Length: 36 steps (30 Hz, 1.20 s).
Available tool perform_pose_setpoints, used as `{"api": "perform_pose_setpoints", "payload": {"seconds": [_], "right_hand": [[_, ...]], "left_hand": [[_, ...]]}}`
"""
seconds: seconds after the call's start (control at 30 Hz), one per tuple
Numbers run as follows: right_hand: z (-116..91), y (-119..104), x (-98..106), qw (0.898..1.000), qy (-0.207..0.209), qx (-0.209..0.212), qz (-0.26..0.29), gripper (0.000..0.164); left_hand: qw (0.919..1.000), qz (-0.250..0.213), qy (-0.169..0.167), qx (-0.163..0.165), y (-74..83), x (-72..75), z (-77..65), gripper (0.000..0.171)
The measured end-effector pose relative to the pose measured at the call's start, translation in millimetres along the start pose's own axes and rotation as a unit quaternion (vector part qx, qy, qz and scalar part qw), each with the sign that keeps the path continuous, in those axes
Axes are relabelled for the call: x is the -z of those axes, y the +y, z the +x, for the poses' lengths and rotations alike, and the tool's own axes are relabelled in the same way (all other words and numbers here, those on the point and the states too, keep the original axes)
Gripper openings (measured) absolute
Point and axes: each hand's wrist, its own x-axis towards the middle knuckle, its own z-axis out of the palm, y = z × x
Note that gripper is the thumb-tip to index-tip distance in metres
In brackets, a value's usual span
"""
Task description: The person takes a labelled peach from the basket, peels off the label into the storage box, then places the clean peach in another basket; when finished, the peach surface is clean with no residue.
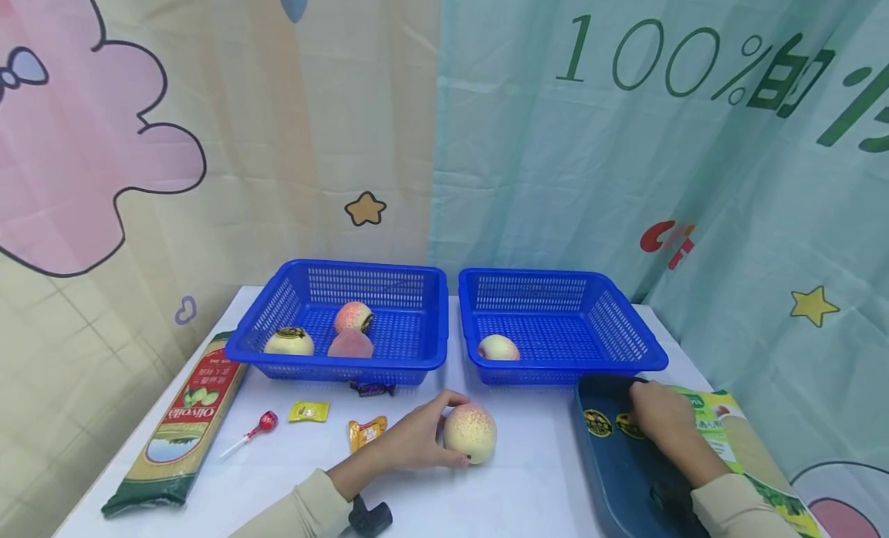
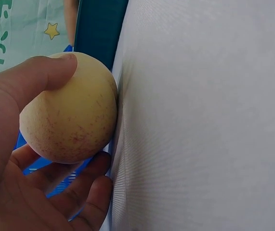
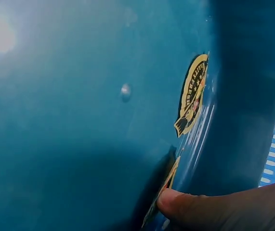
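Note:
On the white table my left hand [image 1: 420, 438] grips a pale peach [image 1: 471, 433] with a reddish blush. In the left wrist view the thumb lies over the peach [image 2: 70, 113] and the fingers curve round its far side. My right hand [image 1: 660, 409] is inside the dark teal tray [image 1: 607, 476], pinching an oval black-and-gold sticker [image 3: 168, 183] near the tray's far wall. Its thumb shows on the sticker's edge; the other fingers are hidden in the right wrist view. A second similar sticker [image 1: 597, 423] lies beside it in the tray.
The left blue basket [image 1: 336, 366] holds three peaches, one with a dark sticker on top. One peach [image 1: 498, 348] is in the right blue basket [image 1: 572, 376]. Wrapped candies, a lollipop [image 1: 267, 421] and a long packet [image 1: 184, 426] lie left; a yellow-green bag [image 1: 739, 438] lies right.

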Motion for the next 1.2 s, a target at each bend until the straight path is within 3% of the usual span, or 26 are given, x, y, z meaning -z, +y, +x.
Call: {"api": "perform_pose_setpoints", "payload": {"seconds": [0.1,0.23,0.33,0.43,0.5,0.6,0.7,0.8,0.97,1.07,1.2], "right_hand": [[0,2,2,1.0,-0.013,0.004,0.017,0.024],[-2,6,23,0.989,-0.023,0.063,0.128,0.026],[0,13,52,0.973,0.017,0.107,0.205,0.023],[12,32,69,0.966,0.052,0.108,0.231,0.047],[23,48,70,0.965,0.046,0.091,0.242,0.064],[37,70,59,0.96,0.004,0.072,0.269,0.078],[41,83,45,0.952,-0.03,0.058,0.298,0.081],[40,89,36,0.947,-0.04,0.061,0.313,0.079],[38,91,34,0.944,-0.038,0.067,0.322,0.078],[40,90,36,0.942,-0.035,0.07,0.326,0.078],[40,91,35,0.939,-0.032,0.071,0.334,0.077]], "left_hand": [[1.0,-0.001,0.0,-0.006,-0.1,0.0,-0.1,0.078],[1.0,0.001,-0.004,-0.004,2.2,-0.3,-1.3,0.079],[0.9999,0.012,-0.009,-0.001,4.2,-0.2,-1.4,0.083],[0.9992,0.035,-0.013,-0.016,4.7,-0.5,0.9,0.086],[0.9981,0.052,-0.011,-0.033,4.7,-1.2,2.7,0.086],[0.9963,0.066,-0.005,-0.055,5.0,-2.4,4.7,0.084],[0.9955,0.058,-0.008,-0.075,10.8,-0.5,6.4,0.082],[0.9944,0.041,-0.014,-0.096,27.5,9.2,13.6,0.081],[0.9895,0.055,0.015,-0.133,71.0,46.5,48.8,0.082],[0.9876,0.064,0.029,-0.14,91.0,73.4,84.3,0.083],[0.9874,0.073,0.027,-0.138,99.7,100.4,141.6,0.083]]}}
